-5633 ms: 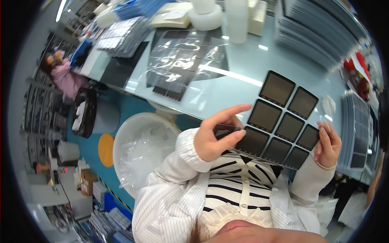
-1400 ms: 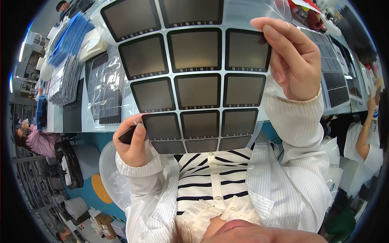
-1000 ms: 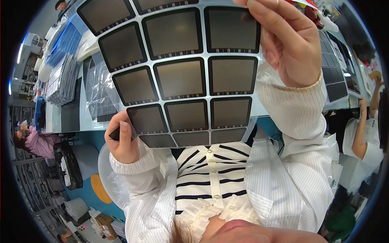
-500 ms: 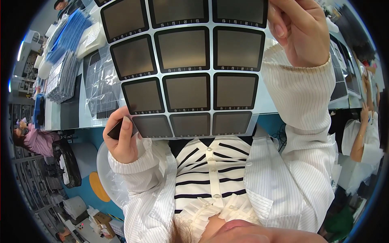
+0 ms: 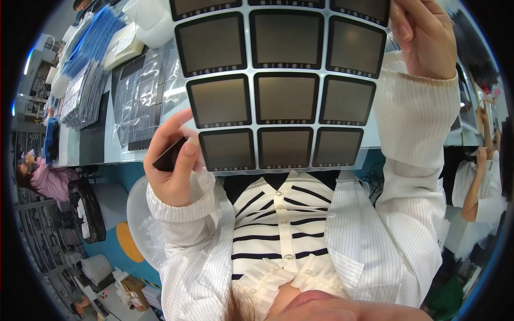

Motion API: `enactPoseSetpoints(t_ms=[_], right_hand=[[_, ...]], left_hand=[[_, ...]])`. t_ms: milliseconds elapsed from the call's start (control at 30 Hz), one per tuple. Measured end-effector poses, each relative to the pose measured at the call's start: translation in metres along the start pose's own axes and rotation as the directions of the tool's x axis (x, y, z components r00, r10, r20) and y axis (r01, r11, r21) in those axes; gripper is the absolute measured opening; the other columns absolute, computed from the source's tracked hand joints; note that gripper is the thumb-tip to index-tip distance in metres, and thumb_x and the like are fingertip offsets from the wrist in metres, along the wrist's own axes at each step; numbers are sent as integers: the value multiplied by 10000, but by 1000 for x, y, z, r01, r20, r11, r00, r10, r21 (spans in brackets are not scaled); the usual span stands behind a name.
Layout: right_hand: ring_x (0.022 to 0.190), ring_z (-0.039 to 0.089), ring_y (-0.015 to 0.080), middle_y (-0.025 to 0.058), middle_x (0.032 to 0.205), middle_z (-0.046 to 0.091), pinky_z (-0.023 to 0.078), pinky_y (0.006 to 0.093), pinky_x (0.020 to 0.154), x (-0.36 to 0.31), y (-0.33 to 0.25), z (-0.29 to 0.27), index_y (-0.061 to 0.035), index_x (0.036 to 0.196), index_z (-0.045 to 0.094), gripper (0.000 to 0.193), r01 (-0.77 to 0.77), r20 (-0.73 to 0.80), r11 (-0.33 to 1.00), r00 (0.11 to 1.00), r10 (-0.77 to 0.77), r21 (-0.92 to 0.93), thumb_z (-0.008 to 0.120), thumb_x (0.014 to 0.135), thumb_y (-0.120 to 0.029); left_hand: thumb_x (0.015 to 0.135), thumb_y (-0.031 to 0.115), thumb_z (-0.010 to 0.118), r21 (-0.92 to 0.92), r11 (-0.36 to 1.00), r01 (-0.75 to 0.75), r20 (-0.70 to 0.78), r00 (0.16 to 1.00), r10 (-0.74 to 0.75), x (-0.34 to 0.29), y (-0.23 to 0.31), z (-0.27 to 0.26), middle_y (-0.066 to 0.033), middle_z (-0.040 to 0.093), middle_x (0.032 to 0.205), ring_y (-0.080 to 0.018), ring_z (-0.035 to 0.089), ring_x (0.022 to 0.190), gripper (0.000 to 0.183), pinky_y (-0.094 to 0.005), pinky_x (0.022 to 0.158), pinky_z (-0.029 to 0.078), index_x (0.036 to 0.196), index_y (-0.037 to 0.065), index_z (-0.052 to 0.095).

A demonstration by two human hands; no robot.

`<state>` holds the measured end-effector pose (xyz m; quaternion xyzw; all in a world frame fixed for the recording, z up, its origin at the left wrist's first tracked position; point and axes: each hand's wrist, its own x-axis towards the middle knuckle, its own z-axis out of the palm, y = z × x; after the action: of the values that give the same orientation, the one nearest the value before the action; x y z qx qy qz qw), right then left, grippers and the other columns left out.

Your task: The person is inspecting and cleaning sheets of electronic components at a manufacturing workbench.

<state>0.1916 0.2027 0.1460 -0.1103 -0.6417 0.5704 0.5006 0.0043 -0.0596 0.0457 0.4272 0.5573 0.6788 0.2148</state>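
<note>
A large whitish sheet [image 5: 285, 99] hangs raised and tilted in front of me, bearing rows of dark grey rectangular panels with black borders and small marks along their lower edges. My right hand [image 5: 428, 45] pinches it at the upper right edge. By the lower left corner, my left hand [image 5: 179, 168] is closed around a small flat black piece [image 5: 170, 156], its thumb and fingers beside the sheet's edge. Whether those fingers also grip the sheet, I cannot tell. The sheet's top runs out of view.
Clear plastic film with grid-patterned sheets [image 5: 142, 101] lies on the table at left. Beyond it are stacked sheets [image 5: 83, 101], blue sheets [image 5: 93, 43] and white cups [image 5: 150, 24]. Below the table edge stands a translucent bin [image 5: 140, 214]. Other people [image 5: 51, 179] sit at both sides.
The sheet has shifted right and slightly up, uncovering the white cups and more of the plastic film. Both hands have moved right with it; the black piece stays in my left hand.
</note>
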Motion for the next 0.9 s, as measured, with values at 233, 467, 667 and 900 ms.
enactPoseSetpoints(t_ms=[233, 467, 667, 900], right_hand=[[345, 409, 22, -8, 525, 558, 311, 136, 328, 2, -5, -14, 20, 985, 637, 181, -30, 0, 995, 1000, 30, -99, 545, 878, -94], [346, 391, 17, -11, 538, 560, 300, 136, 325, 7, -4, -22, 31, 980, 631, 188, -53, -108, 988, 993, 37, -143, 550, 878, -105], [347, 385, 14, -13, 543, 560, 293, 138, 326, 8, -3, -29, 30, 985, 629, 194, -54, -101, 990, 994, 41, -133, 554, 879, -114], [344, 378, 13, -20, 539, 554, 277, 142, 323, 7, -5, -28, 27, 993, 628, 199, -76, -154, 983, 987, 50, -168, 555, 878, -119]], left_hand=[[828, 33, 570, 26, 998, -57, 107, 993, 54, 9, 3, 12, -24, 540, 675, -50, 444, 533, 361, -169, 489, 339, 1174, -45, 505], [831, 44, 581, 34, 996, -79, 157, 985, 73, 14, 6, 20, -11, 534, 673, -48, 441, 538, 373, -166, 502, 340, 1183, -48, 499], [830, 32, 579, 17, 990, -138, 193, 972, 132, 17, 4, 22, -13, 535, 671, -43, 443, 543, 375, -161, 505, 338, 1185, -57, 494], [828, 7, 569, 38, 995, -96, 207, 975, 86, 14, 10, 25, -16, 538, 670, -40, 448, 554, 372, -161, 522, 345, 1185, -61, 489]])
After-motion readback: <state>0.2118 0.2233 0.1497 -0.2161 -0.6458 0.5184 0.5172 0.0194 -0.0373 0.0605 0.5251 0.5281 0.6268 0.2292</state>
